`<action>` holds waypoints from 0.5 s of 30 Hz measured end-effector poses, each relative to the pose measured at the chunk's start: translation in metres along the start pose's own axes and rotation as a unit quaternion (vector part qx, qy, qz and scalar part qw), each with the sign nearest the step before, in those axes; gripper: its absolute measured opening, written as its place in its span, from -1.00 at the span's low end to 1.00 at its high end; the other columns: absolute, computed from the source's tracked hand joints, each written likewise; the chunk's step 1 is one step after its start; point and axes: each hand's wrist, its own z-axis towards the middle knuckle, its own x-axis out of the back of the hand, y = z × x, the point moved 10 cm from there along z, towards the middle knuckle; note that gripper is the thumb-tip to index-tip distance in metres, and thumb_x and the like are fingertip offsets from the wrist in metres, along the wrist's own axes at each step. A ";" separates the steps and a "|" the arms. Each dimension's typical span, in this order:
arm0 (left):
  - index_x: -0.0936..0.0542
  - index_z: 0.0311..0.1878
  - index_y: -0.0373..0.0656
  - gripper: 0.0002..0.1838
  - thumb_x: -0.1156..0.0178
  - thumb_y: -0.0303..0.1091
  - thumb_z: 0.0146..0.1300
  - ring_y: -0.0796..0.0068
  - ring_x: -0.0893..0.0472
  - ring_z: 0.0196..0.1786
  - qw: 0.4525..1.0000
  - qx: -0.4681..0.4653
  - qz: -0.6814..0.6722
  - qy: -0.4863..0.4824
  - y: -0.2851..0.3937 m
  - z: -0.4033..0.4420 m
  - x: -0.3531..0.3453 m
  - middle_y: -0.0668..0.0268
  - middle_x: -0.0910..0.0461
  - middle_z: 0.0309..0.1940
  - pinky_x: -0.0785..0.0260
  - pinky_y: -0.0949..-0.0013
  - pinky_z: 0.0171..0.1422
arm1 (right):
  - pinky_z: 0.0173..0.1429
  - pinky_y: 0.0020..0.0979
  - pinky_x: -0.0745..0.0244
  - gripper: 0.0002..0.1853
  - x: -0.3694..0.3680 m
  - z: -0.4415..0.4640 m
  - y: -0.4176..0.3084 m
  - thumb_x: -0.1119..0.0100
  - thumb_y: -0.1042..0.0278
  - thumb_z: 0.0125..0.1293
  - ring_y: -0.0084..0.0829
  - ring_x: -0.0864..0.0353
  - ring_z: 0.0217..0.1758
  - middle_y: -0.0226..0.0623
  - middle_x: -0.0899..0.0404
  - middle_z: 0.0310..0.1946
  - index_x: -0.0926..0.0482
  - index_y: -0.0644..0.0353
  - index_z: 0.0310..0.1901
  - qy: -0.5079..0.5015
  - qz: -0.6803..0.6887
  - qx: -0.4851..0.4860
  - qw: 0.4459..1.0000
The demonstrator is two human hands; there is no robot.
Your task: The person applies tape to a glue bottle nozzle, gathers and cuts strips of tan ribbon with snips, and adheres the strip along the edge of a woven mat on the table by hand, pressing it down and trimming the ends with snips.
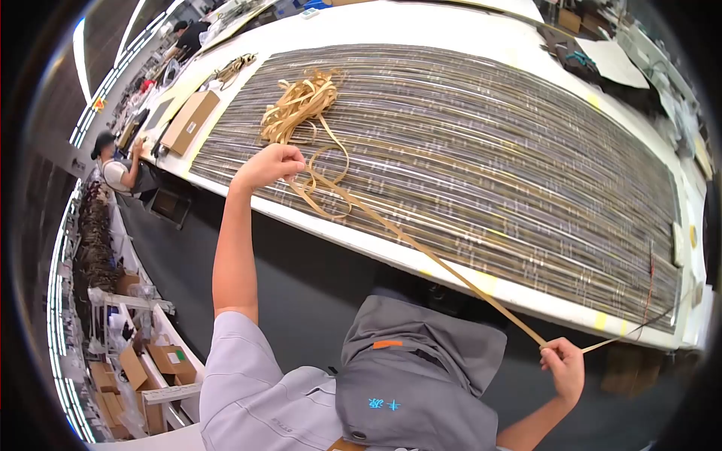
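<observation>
My left hand (272, 165) is closed in a pinch on a tan ribbon (421, 246), above the near side of the table. From there the ribbon runs in a straight line down to my right hand (562, 368), which is also closed on it. A short length passes beyond my right hand toward the table's right corner. Just past my left hand lies a loose tangled bundle of the same ribbon (301, 107), with loops trailing toward my fingers. Under it, long dark and tan strips (481, 165) lie side by side across the table.
The white table edge (346, 231) runs diagonally before me. A cardboard box (191, 122) and a coil of cord (235, 68) sit at the far left. Another person (116, 169) is beyond the left end. Open cartons (154, 368) stand at lower left.
</observation>
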 end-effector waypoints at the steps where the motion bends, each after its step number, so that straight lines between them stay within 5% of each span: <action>1: -0.57 -0.32 -0.25 -0.81 -0.18 -0.31 0.30 0.71 -0.44 -0.44 1.000 -0.003 -0.017 0.013 -0.005 0.005 0.005 0.48 -0.46 -0.52 -0.34 0.56 -0.33 | -0.42 -0.60 -0.41 -0.97 -0.007 0.004 -0.003 -0.17 0.58 0.18 -0.65 -0.50 -0.53 -0.40 -0.53 -0.59 -0.57 0.35 -0.37 -0.005 0.003 -0.006 1.000; 4: -0.62 -0.32 -0.19 -0.81 -0.20 -0.27 0.28 0.68 -0.46 -0.45 0.992 -0.058 0.096 0.063 -0.019 0.030 0.031 0.46 -0.52 -0.52 -0.36 0.46 -0.35 | -0.47 -0.56 -0.35 -0.90 -0.029 0.015 -0.030 -0.16 0.50 0.20 -0.64 -0.45 -0.56 -0.40 -0.49 -0.62 -0.55 0.34 -0.42 -0.042 -0.048 -0.004 0.998; 7: -0.63 -0.20 -0.26 -0.80 -0.19 -0.32 0.27 0.58 -0.53 -0.40 0.981 -0.014 0.175 0.085 -0.050 0.063 0.049 0.37 -0.60 -0.46 -0.39 0.41 -0.29 | -0.50 -0.53 -0.29 -0.87 -0.052 0.019 -0.051 -0.18 0.45 0.26 -0.64 -0.38 -0.60 -0.40 -0.46 -0.64 -0.54 0.34 -0.37 -0.075 -0.054 0.025 0.995; 9: -0.61 -0.08 -0.28 -0.77 -0.13 -0.35 0.31 0.39 -0.62 -0.20 0.949 -0.073 0.242 0.185 -0.018 0.056 0.056 0.22 -0.64 -0.30 -0.42 0.36 -0.06 | -0.48 -0.52 -0.31 -0.88 -0.066 0.018 -0.060 -0.20 0.44 0.26 -0.63 -0.40 -0.58 -0.39 -0.49 -0.61 -0.58 0.33 -0.32 -0.091 -0.067 0.029 0.993; 11: -0.59 0.00 -0.27 -0.76 -0.10 -0.39 0.35 0.40 -0.59 -0.09 0.950 -0.163 0.157 0.214 0.069 0.016 0.016 0.23 -0.62 -0.15 -0.37 0.40 0.02 | -0.46 -0.51 -0.33 -0.88 -0.081 0.016 -0.060 -0.22 0.44 0.25 -0.62 -0.42 -0.56 -0.37 -0.52 -0.58 -0.60 0.32 -0.27 -0.111 -0.043 0.039 0.992; 13: -0.60 -0.05 -0.28 -0.80 -0.09 -0.45 0.32 0.46 -0.56 -0.09 0.969 -0.214 -0.001 0.126 0.136 -0.026 -0.063 0.31 -0.60 -0.18 -0.34 0.45 0.06 | -0.44 -0.51 -0.33 -0.88 -0.095 0.014 -0.063 -0.23 0.44 0.25 -0.61 -0.43 -0.53 -0.36 -0.55 -0.56 -0.61 0.32 -0.25 -0.153 -0.046 0.028 0.987; 15: -0.59 -0.02 -0.25 -0.76 -0.16 -0.51 0.23 0.30 -0.57 0.04 0.951 -0.285 -0.113 -0.038 0.174 -0.055 -0.160 0.20 -0.59 -0.06 -0.36 0.34 0.17 | -0.41 -0.49 -0.34 -0.88 -0.109 0.018 -0.057 -0.24 0.44 0.25 -0.59 -0.43 -0.52 -0.34 -0.56 -0.54 -0.60 0.32 -0.26 -0.173 -0.024 -0.004 0.985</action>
